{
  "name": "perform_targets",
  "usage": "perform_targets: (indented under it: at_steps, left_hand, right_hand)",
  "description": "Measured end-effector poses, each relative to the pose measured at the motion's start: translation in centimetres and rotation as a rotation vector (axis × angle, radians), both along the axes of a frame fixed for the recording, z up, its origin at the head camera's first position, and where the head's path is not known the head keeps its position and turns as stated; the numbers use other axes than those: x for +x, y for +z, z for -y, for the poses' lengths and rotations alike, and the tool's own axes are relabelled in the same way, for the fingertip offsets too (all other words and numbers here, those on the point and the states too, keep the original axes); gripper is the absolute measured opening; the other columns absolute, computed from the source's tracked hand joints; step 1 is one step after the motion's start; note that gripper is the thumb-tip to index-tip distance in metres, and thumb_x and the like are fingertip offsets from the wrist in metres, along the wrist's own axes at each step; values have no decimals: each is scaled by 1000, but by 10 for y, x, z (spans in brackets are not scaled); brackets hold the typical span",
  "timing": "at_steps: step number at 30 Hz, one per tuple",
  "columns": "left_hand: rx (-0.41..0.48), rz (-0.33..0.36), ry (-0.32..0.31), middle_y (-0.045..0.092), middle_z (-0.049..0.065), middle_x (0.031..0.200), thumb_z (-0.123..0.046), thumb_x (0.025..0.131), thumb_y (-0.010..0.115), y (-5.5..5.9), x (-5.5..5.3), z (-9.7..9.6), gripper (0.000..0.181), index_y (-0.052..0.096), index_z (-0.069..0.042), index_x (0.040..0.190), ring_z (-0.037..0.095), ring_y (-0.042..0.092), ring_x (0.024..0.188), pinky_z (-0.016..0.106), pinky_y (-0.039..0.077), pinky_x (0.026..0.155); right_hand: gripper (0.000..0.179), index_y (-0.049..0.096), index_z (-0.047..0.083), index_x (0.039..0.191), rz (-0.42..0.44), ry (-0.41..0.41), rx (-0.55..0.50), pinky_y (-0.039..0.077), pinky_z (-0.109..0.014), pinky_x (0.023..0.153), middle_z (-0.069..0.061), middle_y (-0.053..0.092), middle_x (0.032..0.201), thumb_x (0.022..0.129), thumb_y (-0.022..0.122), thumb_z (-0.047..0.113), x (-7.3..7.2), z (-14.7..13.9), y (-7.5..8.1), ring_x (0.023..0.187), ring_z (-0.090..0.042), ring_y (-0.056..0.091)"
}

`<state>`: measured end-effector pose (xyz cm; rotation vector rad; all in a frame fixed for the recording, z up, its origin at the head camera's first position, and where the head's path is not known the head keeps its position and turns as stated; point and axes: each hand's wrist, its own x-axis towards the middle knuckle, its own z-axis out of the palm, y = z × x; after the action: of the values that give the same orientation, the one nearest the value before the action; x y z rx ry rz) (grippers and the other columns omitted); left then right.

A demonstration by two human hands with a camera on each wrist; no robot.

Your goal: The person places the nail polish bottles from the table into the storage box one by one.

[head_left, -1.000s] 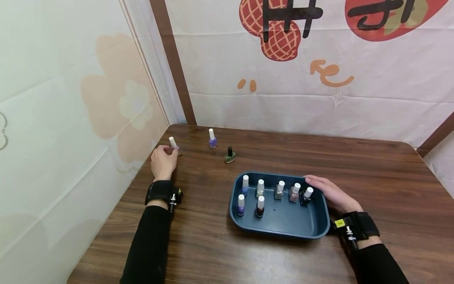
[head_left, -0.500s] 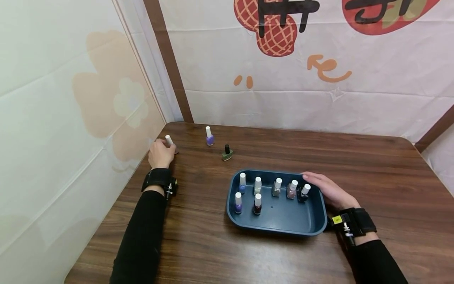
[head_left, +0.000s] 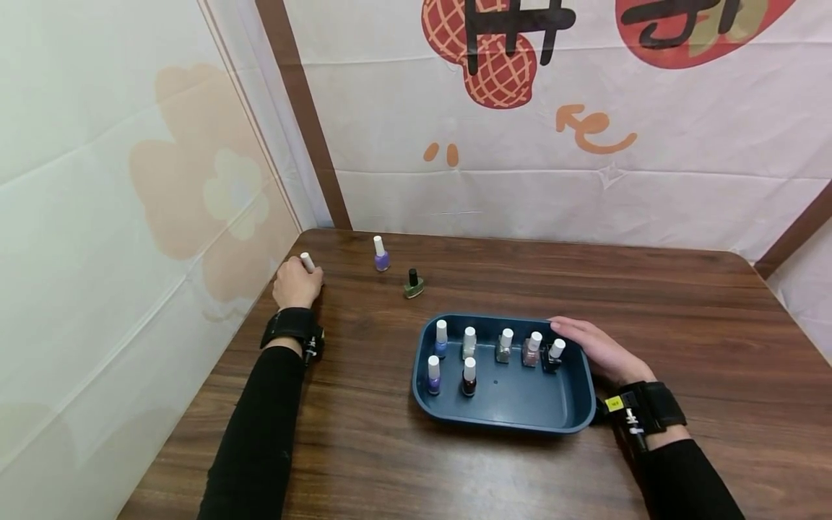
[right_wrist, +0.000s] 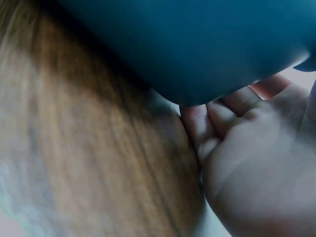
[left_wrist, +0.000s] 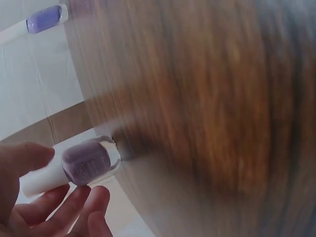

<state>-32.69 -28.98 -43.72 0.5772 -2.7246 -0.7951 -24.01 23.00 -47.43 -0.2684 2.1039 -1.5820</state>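
At the far left of the table, my left hand has its thumb and fingers about the white cap of a mauve nail polish bottle. The bottle's base is close to the tabletop; in the head view mainly its cap shows. My right hand rests at the back right corner of a blue tray, fingers extended along the rim and outer wall. Inside the tray stand several nail polish bottles, among them a dark red one, a purple one and a black one.
A purple nail polish bottle with a white cap stands near the back edge. Closer to the tray is a green bottle with a black cap. Printed white cloth hangs behind the wooden table and along its left side.
My left fingers have closed in around the bottle's cap, which now shows less. The head view has shifted slightly. My right hand keeps its place on the tray.
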Motion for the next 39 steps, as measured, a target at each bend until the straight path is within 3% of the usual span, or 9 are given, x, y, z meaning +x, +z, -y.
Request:
perform_targets:
  at_steps: [25, 33, 39]
  left_hand:
    - [22, 20, 21, 62, 23, 113, -25, 94, 45, 1, 4, -6, 31, 57, -2, 111, 44, 58, 100, 56, 47, 86]
    - [16, 13, 0, 62, 24, 111, -23, 94, 46, 1, 6, -5, 30, 57, -1, 110, 44, 59, 98, 56, 47, 84]
    - [-9, 22, -6, 63, 25, 110, -24, 93, 47, 1, 5, -4, 30, 58, -1, 108, 43, 60, 97, 55, 48, 82]
  right_hand:
    - [62, 42, -1, 140, -3, 0, -26, 52, -33, 89, -18, 52, 132, 100, 44, 46, 3, 0, 2, 110, -14, 55]
    - [64, 40, 1, 142, 8, -5, -7, 52, -36, 91, -20, 49, 136, 99, 44, 48, 2, -2, 1, 114, -20, 53]
    - [66, 37, -1, 144, -11, -1, 15, 49, -41, 97, -25, 42, 144, 100, 42, 47, 4, -3, 2, 126, -30, 44]
